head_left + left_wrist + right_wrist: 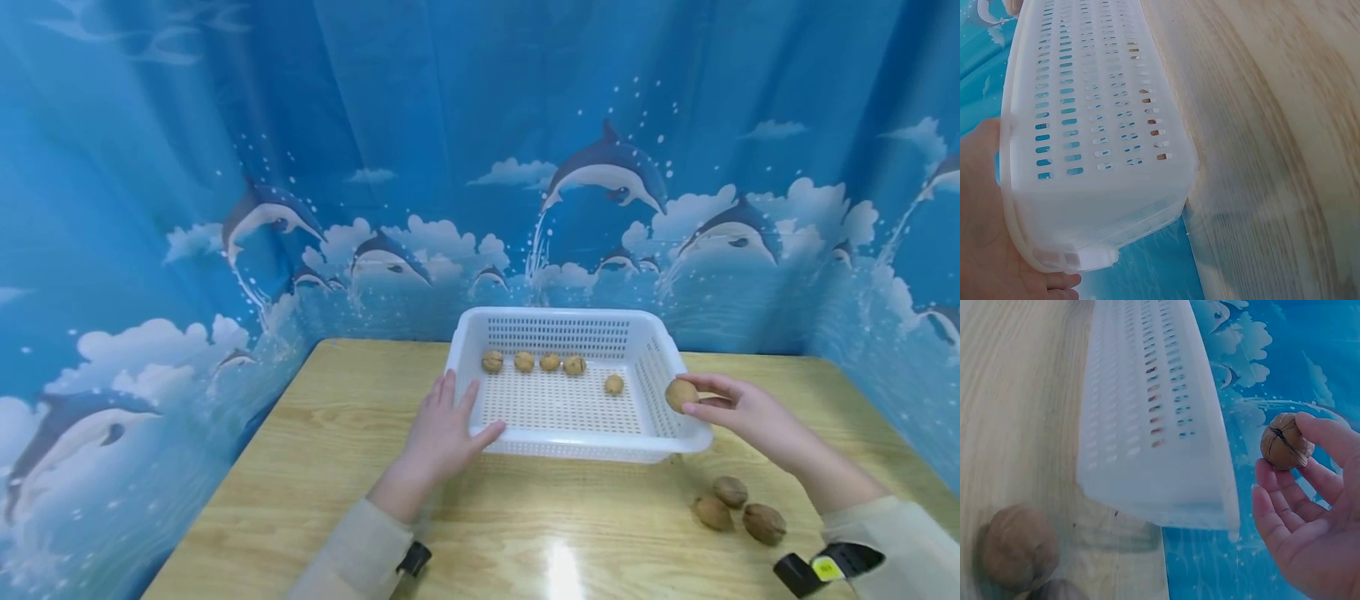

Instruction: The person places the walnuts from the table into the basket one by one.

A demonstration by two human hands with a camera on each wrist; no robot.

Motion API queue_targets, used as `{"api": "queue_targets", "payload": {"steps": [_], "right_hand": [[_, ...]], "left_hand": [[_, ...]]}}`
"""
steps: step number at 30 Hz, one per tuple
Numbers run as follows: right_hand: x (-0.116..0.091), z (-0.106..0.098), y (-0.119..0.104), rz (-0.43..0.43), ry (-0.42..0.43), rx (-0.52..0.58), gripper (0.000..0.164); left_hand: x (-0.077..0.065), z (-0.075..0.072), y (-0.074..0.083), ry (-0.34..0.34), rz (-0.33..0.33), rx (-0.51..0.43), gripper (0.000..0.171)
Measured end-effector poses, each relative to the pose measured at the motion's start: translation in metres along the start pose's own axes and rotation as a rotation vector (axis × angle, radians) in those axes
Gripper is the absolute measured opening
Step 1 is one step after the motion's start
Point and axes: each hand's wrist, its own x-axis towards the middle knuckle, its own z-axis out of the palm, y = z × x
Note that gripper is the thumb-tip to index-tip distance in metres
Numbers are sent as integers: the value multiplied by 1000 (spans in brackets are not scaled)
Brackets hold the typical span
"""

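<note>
A white perforated plastic basket (pixel 570 443) sits on the wooden table, with several walnuts (pixel 573 365) lying on its floor, most of them in a row near the back wall. My left hand (pixel 444 429) rests with spread, straight fingers on the basket's left front corner; in the left wrist view the hand (pixel 988 219) lies along the rim. Over the basket's right rim, my right hand (pixel 731 407) pinches one walnut (pixel 681 396) between thumb and fingers. The right wrist view shows this walnut (pixel 1286 442) with a dark crack in its shell.
Three more walnuts (pixel 763 523) lie close together on the table (pixel 337 467), in front of the right forearm. A blue curtain (pixel 465 150) printed with dolphins hangs behind the table and along its sides.
</note>
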Motion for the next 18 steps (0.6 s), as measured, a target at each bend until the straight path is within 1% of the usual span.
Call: {"api": "queue_targets", "payload": {"steps": [6,10,14,18], "right_hand": [[22,9,-23,1,-51,7,66],[37,15,-36,-21,-91,-9,68],[52,21,-44,-44,-115,-4,67],[68,30,-49,-56,-153,43,68]], "left_hand": [[-1,0,0,-3,-5,3,83],[-1,0,0,-9,-6,15,84],[-1,-1,1,-12,-11,16,85],[-1,-1,0,-12,-9,13,84]]}}
